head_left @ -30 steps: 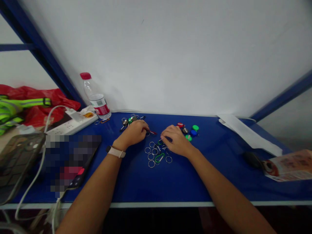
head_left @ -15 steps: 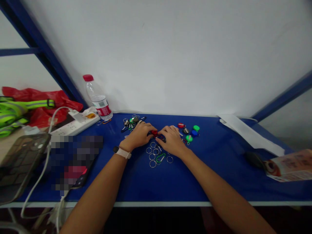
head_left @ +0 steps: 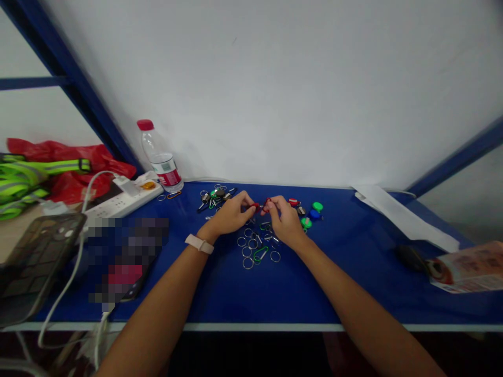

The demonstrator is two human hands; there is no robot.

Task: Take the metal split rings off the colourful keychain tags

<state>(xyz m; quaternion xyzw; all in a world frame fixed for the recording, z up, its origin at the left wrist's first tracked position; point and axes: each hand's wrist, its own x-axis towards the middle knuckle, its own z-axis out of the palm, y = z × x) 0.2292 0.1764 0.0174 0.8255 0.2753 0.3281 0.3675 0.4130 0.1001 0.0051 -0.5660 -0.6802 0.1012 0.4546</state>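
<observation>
Over the middle of the blue table (head_left: 314, 277), my left hand (head_left: 234, 212) pinches a small red piece (head_left: 256, 206). Close on its right, my right hand (head_left: 283, 219) has its fingers closed on a red carabiner (head_left: 267, 202). The two red items meet or nearly meet between the fingertips. Below the hands lie several metal rings (head_left: 247, 263) and a green carabiner (head_left: 260, 255). Round reels in green (head_left: 317, 207), blue (head_left: 315, 214), red and black lie right of my right hand. A pile of assembled pieces (head_left: 214, 196) sits behind my left hand.
At the back left stands a water bottle (head_left: 167, 170) beside a white power strip (head_left: 121, 203). Phones (head_left: 37, 262) and white cables lie at the left. White paper (head_left: 408, 217), a dark object (head_left: 411, 257) and a printed packet (head_left: 469, 267) are at the right.
My hands have risen slightly from the table, lifting the red items. The right hand's fingers have drawn in, and more small pieces beneath the hands are now visible. The view has shifted slightly.
</observation>
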